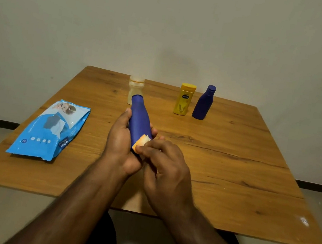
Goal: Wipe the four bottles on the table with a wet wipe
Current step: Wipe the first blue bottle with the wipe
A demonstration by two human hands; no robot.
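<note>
A tall matte blue plastic bottle (139, 117) is held tilted above the wooden table, its far end pointing toward twelve o'clock, gripped round its body. A small folded pale wet wipe (140, 142) is pressed against its near end. At twelve o'clock behind it stands a translucent cream plastic bottle (135, 90), upright. Off at two o'clock stand a yellow plastic flip-cap bottle (184, 100) and, just beside it, a smaller dark blue plastic bottle (204, 103), both upright.

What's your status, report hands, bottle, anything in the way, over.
Left hand holds blue bottle tilted above table. Right hand pinches wet wipe against it. Three bottles standing behind, nothing in the way.
</note>
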